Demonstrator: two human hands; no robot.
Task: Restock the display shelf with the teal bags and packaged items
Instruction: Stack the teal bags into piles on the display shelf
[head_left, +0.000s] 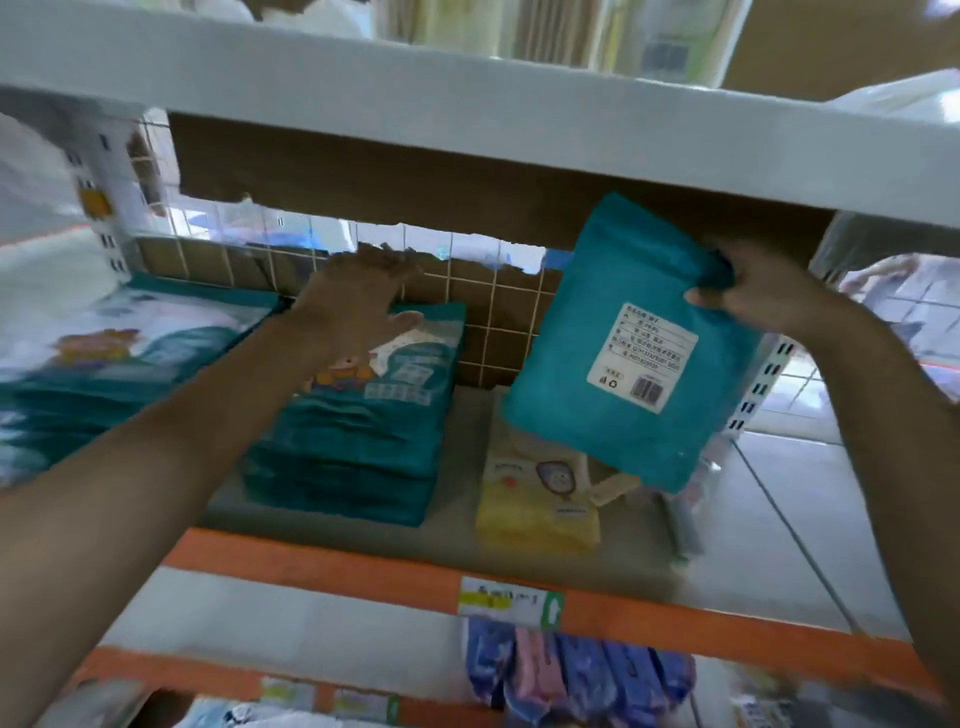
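Note:
My right hand (748, 296) grips the upper right corner of a teal bag (613, 332) with a white barcode label, held tilted in the air over the right part of the shelf (467, 530). My left hand (358, 301) reaches in with fingers spread, hovering over a stack of teal packaged items (358, 431) in the shelf's middle. I cannot tell whether it touches the stack. A second, wider teal stack (104, 364) lies at the left. A yellow package (535, 493) sits under the held bag.
The upper shelf board (467, 98) hangs low over the opening. A wire grid with torn brown cardboard (467, 291) forms the back. An orange shelf edge (363, 566) carries a price label (509, 597). Blue and pink packs (571, 675) hang below. Tiled floor lies at the right.

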